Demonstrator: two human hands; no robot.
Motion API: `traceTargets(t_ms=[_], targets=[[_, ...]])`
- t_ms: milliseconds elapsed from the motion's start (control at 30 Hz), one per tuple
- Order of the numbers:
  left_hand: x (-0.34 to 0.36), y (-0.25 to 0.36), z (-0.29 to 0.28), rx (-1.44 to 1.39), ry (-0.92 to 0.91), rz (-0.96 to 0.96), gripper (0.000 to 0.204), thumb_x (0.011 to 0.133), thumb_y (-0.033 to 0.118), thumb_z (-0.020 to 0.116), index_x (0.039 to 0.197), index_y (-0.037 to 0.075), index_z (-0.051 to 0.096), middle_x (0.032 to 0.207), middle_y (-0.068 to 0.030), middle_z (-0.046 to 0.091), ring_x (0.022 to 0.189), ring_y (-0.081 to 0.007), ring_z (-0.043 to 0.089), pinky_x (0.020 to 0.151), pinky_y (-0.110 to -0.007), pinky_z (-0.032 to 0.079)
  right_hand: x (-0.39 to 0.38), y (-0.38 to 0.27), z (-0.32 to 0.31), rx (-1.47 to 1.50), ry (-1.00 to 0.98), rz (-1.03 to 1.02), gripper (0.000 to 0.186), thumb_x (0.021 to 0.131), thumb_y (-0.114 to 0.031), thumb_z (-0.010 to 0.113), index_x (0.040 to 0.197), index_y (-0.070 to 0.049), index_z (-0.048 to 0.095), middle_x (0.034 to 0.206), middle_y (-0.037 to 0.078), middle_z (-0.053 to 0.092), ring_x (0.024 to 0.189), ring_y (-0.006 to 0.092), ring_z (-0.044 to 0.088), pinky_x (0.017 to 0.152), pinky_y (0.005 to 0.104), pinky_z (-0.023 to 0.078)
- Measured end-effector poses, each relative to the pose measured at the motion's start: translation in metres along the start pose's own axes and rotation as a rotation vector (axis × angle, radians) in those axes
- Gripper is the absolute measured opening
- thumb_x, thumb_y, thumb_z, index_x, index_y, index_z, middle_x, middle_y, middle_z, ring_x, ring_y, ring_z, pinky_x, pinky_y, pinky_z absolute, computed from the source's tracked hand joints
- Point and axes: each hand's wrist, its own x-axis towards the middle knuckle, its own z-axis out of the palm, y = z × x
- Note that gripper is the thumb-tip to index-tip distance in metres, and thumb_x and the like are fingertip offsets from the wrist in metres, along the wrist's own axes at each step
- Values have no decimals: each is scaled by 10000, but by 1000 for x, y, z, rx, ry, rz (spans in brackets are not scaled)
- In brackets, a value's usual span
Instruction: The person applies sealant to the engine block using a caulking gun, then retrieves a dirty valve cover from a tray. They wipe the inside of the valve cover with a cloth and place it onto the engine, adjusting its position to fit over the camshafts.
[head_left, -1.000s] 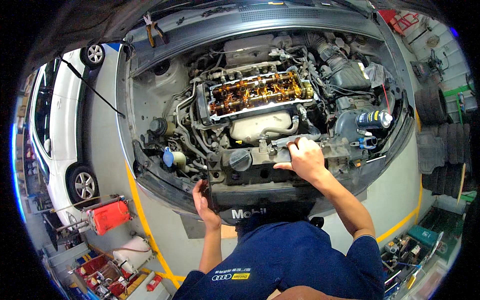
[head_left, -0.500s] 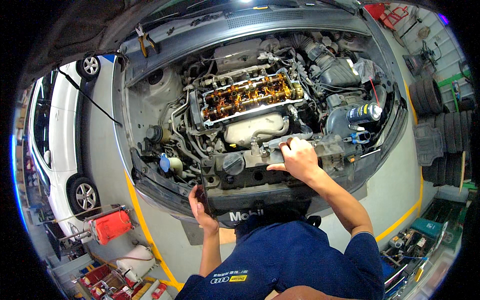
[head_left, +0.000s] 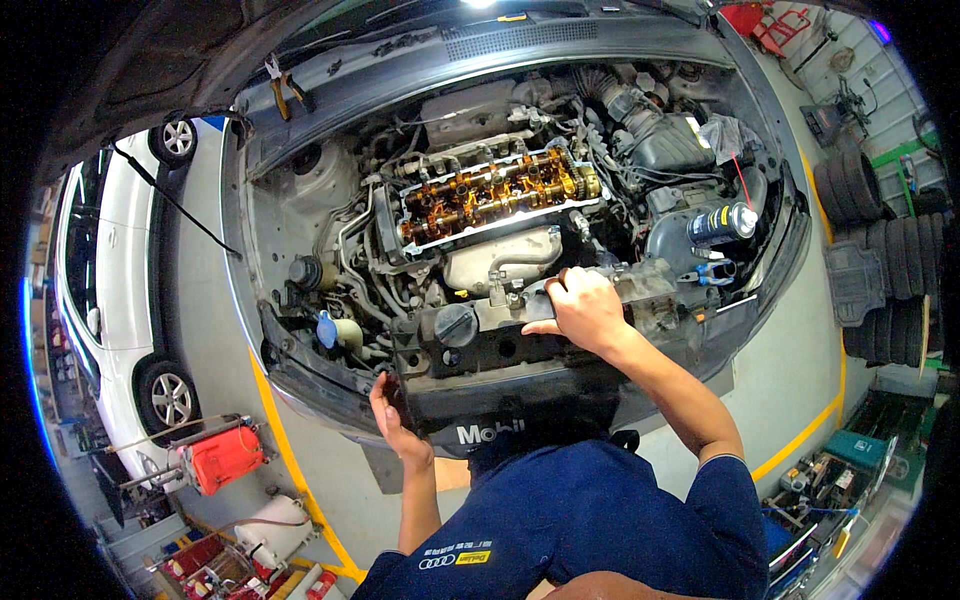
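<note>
A dark valve cover (head_left: 480, 368) with a round black oil filler cap (head_left: 456, 325) is held over the front of the engine bay, close to my body. My right hand (head_left: 585, 312) grips its upper edge, fingers curled over the top and thumb stretched along the face. At the cover's left end, my left hand (head_left: 402, 425) supports the side with its fingers; part of that contact is hidden. Beyond the cover lies the opened cylinder head (head_left: 500, 195), its camshafts golden with oil. A pale heat shield (head_left: 480, 268) sits just in front of the head.
A spray can (head_left: 722, 225) with a red straw, blue-handled pliers (head_left: 708, 273) and a screwdriver (head_left: 722, 309) lie at the bay's right. Other pliers (head_left: 283, 88) rest at the far left. A hood prop (head_left: 175, 195) slants down on the left. Tyres (head_left: 885, 255) are stacked at right.
The valve cover has tilted slightly, and a hole below the filler cap now shows. Both hands keep nearly the same places on it. The whole view has shifted a little.
</note>
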Motion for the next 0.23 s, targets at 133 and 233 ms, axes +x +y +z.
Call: traceTargets(t_ms=[133,233], targets=[[4,-3,-5,20,6,14,751,1034,525,578,1547,-9,456,1478,-134,551,1378,-259,523,1203,-407,356,7,-2,-2,-6,0,-5,736,743,-768,778,890,-48,736,840,98,617,827,278,655,722,408,556],[5,-3,-7,41,12,24,777,1028,544,582,1557,-8,447,1504,-138,537,1398,-261,510,1212,-419,353,9,-2,1,-2,-15,-6,746,752,-770,771,928,-46,745,855,96,619,825,279,654,728,410,556]])
